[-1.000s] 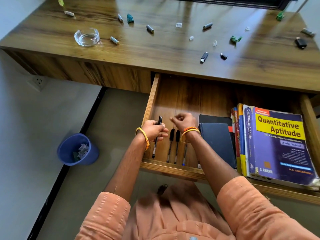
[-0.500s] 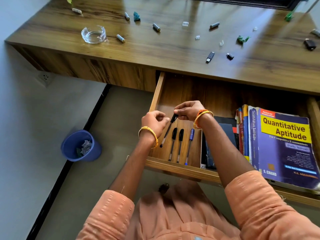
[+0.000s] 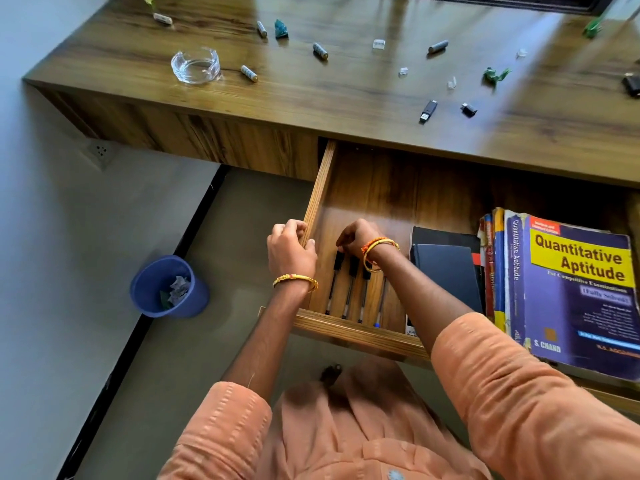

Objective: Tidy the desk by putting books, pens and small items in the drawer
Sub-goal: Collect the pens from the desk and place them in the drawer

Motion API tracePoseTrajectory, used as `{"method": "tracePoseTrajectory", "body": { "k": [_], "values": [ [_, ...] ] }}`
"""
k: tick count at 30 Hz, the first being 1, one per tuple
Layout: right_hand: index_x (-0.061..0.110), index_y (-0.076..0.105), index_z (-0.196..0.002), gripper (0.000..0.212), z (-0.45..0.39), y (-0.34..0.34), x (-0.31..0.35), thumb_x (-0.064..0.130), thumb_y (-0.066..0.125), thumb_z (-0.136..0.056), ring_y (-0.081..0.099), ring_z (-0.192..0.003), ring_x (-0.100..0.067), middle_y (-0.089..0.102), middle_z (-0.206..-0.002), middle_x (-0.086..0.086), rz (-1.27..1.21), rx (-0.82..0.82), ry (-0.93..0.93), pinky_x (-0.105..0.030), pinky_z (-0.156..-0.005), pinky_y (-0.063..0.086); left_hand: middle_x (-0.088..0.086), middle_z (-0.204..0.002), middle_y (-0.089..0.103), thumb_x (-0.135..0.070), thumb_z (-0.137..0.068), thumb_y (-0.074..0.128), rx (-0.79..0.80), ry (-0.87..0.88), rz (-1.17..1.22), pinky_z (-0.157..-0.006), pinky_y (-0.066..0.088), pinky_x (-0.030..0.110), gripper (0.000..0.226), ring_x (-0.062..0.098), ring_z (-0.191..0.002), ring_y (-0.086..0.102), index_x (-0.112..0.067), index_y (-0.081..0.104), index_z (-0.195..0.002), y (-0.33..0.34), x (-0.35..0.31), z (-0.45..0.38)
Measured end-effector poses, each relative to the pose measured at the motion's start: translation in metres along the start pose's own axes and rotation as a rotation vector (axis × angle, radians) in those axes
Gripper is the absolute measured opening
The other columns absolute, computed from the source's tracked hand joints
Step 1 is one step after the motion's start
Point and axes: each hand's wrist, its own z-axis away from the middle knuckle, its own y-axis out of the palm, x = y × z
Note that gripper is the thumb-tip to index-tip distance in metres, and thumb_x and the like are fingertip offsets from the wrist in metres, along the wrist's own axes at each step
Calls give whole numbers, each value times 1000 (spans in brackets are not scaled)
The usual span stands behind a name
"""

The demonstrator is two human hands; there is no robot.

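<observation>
in the drawer: the fourth pen is down

at the near left of the open drawer (image 3: pixel 320 188), four pens now lie side by side, tips toward the front rail. half a second ago the black-capped pen (image 3: pixel 335 278) hung tilted between both hands; now it lies in line at the left of the row, so the pens look done. the right hand (image 3: pixel 356 239) hovers curled over its cap, fingertips at or just above it; whether they pinch it i cannot tell. the left hand (image 3: pixel 290 249) has let go and now grips the drawer's left wall. the pens are slim, clear-barrelled, three with black caps, the rightmost blue-tipped. beside them lie dark notebooks (image 3: pixel 446 271), then a stack of books topped by "quantitative aptitude" (image 3: pixel 575 289). farther off, on the desk (image 3: pixel 346 91), batteries, a usb stick (image 3: pixel 428 110), small clear bits and a glass ashtray (image 3: pixel 195 65) still wait.
</observation>
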Motion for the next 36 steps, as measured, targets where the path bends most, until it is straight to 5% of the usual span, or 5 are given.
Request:
{"method": "tracePoseTrajectory", "body": {
  "k": [9, 16, 21, 27, 36],
  "values": [
    [8, 71, -100, 16, 8, 15, -13, 5, 61, -88, 65, -96, -21, 70, -100, -9, 57, -100, -19, -31, -85, 54, 6, -102, 56, -8, -79, 71, -14, -11, 115, -79, 55, 35, 25, 23, -93, 57, -12, 63, -103, 7, 6, -3],
    [17, 68, -108, 20, 15, 16, -10, 19, 61, -89, 58, -107, -25, 68, -108, -6, 192, -135, -25, -42, -94, 46, 2, -98, 54, -7, -80, 70, -17, -58, 214, -60, 40, 5, 24, 8, -77, 49, -11, 63, -103, 8, 10, -3],
    [8, 67, -110, 25, 22, -10, -17, 2, 57, -88, 61, -104, -29, 65, -112, -14, 81, -260, 94, -39, -91, 52, 0, -96, 54, -9, -80, 71, -22, -71, 249, -57, 40, 5, 23, 1, -70, 47, -12, 64, -102, 9, 13, -3],
    [-5, 60, -115, 26, 38, -25, -20, -3, 46, -93, 61, -102, -39, 63, -110, -24, 397, -121, 175, -41, -85, 51, 1, -98, 54, -7, -81, 69, -28, -56, 256, -60, 40, 6, 23, 7, -78, 49, -10, 63, -103, 9, 12, -1],
    [-5, 60, -114, 25, 50, -21, -16, -2, 47, -93, 62, -99, -37, 63, -109, -22, 398, -104, 176, -40, -82, 51, 4, -101, 55, -7, -81, 69, -14, -48, 266, -71, 52, 18, 24, 11, -84, 52, -9, 63, -105, 5, 11, 2]
  ]
}}
